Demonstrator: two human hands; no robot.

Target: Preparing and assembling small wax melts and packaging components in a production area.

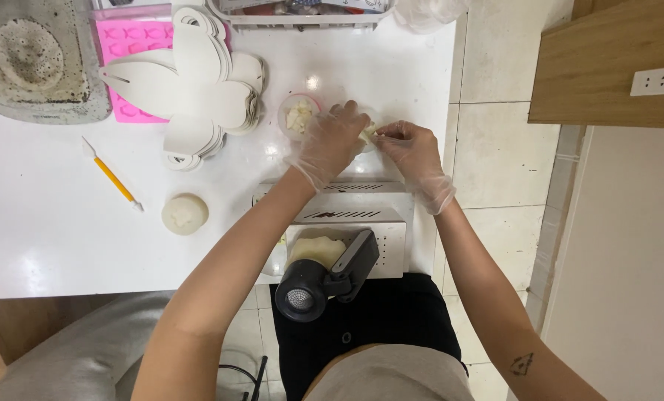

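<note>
I see both gloved hands meeting near the right edge of the white surface [50, 245]; the left hand [330, 142] curls over a small pale lump [367, 134], fingers closed down on it; the right hand [413, 152] pinches the same lump from the other side, fingertips together on it; the lump sits between the two hands, mostly hidden, so I cannot tell its shape. Just beside the left hand, toward the far edge, stands a small round dish [299, 115] with pale bits in it. At the near edge, under my forearms, sits a white machine [361, 212] with slotted top and a dark crank handle [324, 278] hanging off the front; a pale sheet of dough [317, 249] lies on it beside the handle. Toward the far left corner lie a stack of white cut paper shapes [198, 82] over a pink mould [128, 44], and a grey tray [35, 59] with a round pale disc in it. Nearer the left lie a yellow-handled tool [113, 176] and a round pale cake [184, 214], well apart from both hands. A wire basket [302, 16] stands at the far edge.
</note>
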